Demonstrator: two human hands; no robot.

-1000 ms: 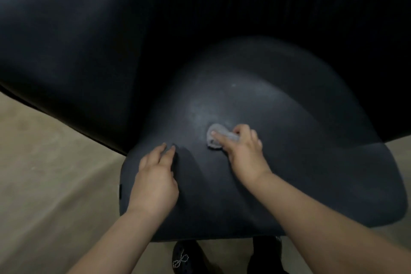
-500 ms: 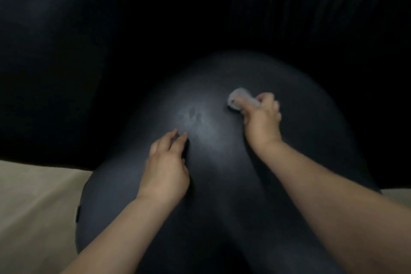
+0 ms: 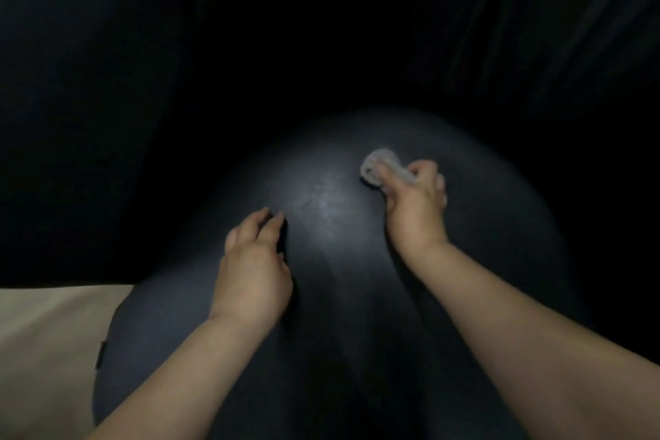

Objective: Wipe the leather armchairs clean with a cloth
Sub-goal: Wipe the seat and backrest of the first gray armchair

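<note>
A black leather armchair fills the view; its rounded seat cushion (image 3: 321, 196) bulges toward me, with a dull sheen in the middle. My right hand (image 3: 416, 204) grips a small, bunched whitish cloth (image 3: 380, 164) and holds it against the cushion, up and right of the sheen. My left hand (image 3: 251, 268) rests on the cushion's left side, its fingers pressed to the leather. The chair's back and sides (image 3: 107, 64) beyond are very dark, with little detail showing.
A strip of beige floor (image 3: 46, 350) shows at the lower left, beside the cushion's left edge. A small dark tag (image 3: 101, 354) sticks out at that edge.
The right hand has carried the cloth from the near middle of the cushion up and to the right. The view has moved in closer; floor and shoes at the bottom have dropped out of sight.
</note>
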